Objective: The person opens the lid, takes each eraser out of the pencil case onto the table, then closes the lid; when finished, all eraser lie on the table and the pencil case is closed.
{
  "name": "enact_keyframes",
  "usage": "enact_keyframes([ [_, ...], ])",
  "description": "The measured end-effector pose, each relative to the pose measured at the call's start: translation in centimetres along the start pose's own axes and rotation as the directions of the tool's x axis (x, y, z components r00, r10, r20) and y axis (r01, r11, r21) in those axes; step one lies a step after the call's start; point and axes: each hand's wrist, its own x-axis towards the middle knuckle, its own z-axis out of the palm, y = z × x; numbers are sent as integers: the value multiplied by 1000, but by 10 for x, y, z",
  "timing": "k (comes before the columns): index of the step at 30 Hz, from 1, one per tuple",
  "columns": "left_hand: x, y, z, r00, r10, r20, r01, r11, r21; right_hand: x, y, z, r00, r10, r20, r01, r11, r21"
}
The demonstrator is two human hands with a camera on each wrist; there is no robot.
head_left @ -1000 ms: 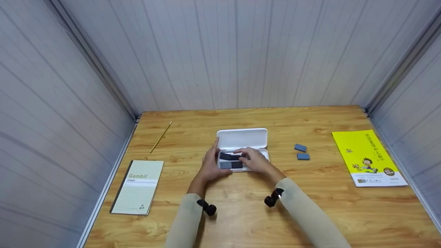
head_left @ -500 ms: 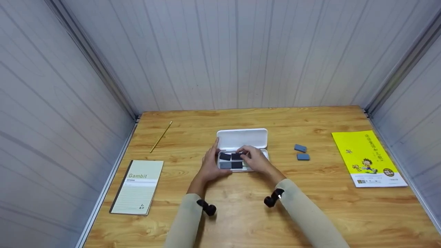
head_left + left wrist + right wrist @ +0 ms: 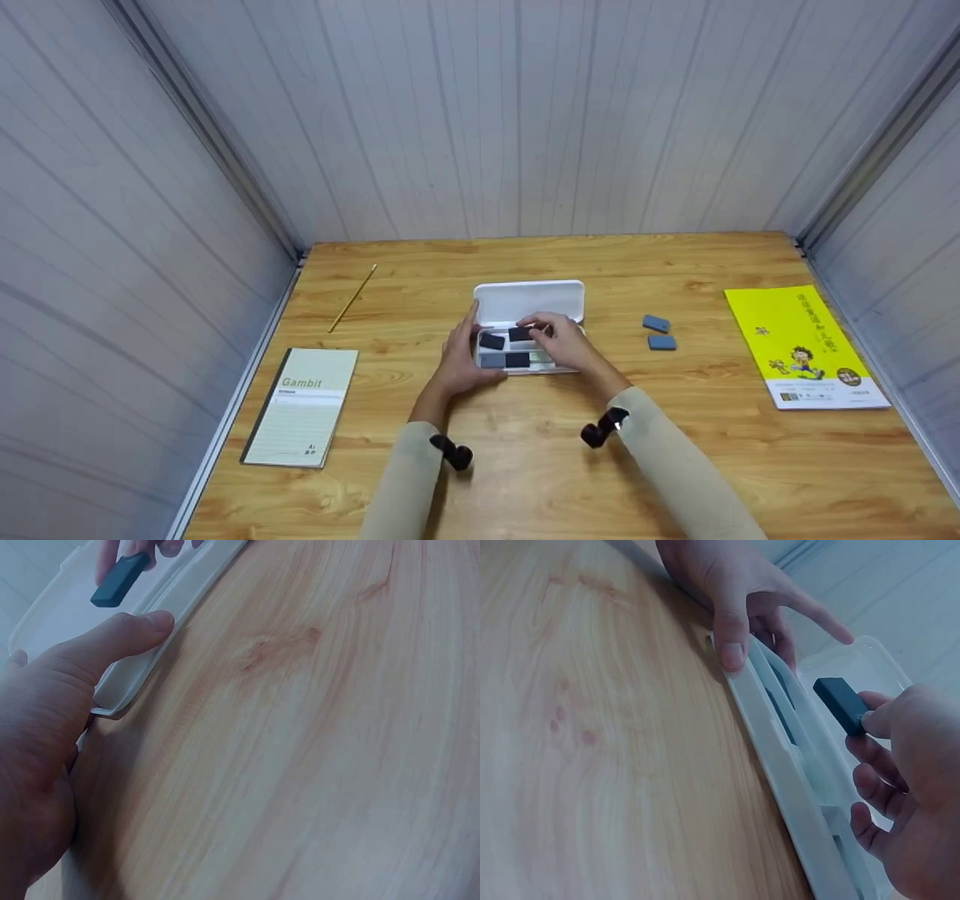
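- Pale, striped wall panels (image 3: 510,112) rise behind and on both sides of the wood-grain surface (image 3: 525,480) before you.
- A yellow booklet (image 3: 795,330) with a white lower band and a cartoon child lies at your far right.
- A pale green, dark-spined paper notebook (image 3: 300,407) marked "Gambit" lies to your left.
- A white plastic hinged case (image 3: 529,302) sits in the middle, lid tipped back.
- Your left hand (image 3: 459,360) holds the case's left end, thumb on the near wall, index finger stretched towards the lid.
- Your right hand (image 3: 562,343) pinches a small, dark rectangular block (image 3: 841,703) between thumb and index finger, lifted over the far compartment; its other fingers curl loosely.
- A thin yellow pencil (image 3: 352,298) lies slantwise beyond the notebook.
- Two blue rectangular blocks (image 3: 661,343) lie near each other, right of the case.
- Inside the case, a second dark block (image 3: 492,342) rests in the far compartment; a grey block (image 3: 493,361) and a third dark block (image 3: 517,360) sit end to end in the near one.
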Motion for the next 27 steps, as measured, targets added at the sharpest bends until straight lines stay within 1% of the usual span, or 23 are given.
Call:
enact_keyframes([
  [2, 0, 0, 1, 1000, -10, 4, 10, 1000, 3, -2, 0, -3, 1000, 11, 0, -11, 1000, 22],
  [6, 0, -1, 2, 1000, -9, 4, 9, 1000, 0, -5, 1, -11, 1000, 30, -4, -30, 998, 50],
  [11, 1, -1, 2, 1000, -1, 2, 1, 1000, -5, -11, 3, -25, 994, 108, -6, -108, 992, 60],
  [13, 1, -2, 1, 1000, -1, 0, 1, 1000, -4, -13, 5, -31, 992, 128, -10, -127, 990, 60],
  [17, 1, -2, 0, 1000, -2, 1, 2, 1000, -6, -19, 8, -45, 990, 138, -12, -137, 989, 63],
  [20, 0, -1, 0, 1000, -3, 4, 3, 1000, 1, -24, 13, -57, 992, 127, -21, -125, 990, 60],
  [24, 0, -1, 0, 1000, 3, 7, -3, 1000, 5, -29, 21, -72, 990, 127, -63, -123, 990, 69],
  [27, 0, -1, 0, 1000, 7, 8, -7, 1000, -2, -35, 26, -83, 984, 149, -93, -142, 987, 75],
])
